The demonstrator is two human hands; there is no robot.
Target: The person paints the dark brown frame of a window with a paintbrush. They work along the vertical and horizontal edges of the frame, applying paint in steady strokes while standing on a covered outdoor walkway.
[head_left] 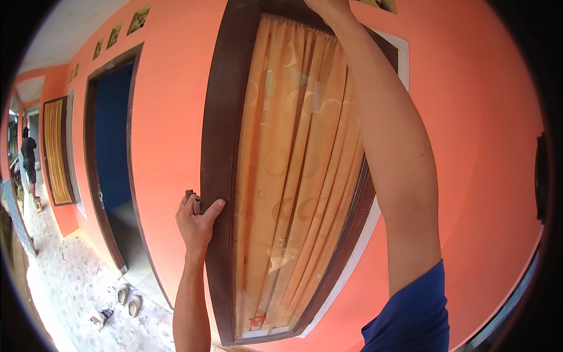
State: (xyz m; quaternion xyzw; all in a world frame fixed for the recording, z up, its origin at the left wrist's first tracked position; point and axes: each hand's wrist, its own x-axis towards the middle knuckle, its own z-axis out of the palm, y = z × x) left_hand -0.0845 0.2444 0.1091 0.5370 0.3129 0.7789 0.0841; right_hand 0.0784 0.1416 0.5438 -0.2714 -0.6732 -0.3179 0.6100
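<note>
our right arm, blue sleeve, rises nearest; right hand (327, 6) on window frame (218, 176) top, grip cut off, cannot tell. left hand (196, 222) presses small brown sanding pad (191, 197) against frame's left edge. finish progress unclear.

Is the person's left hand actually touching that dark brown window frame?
Touching. The head view shows the left hand on the outer edge of the dark brown window frame, its thumb lying flat across the wood, with a small brown piece pinched in the fingers.
</note>
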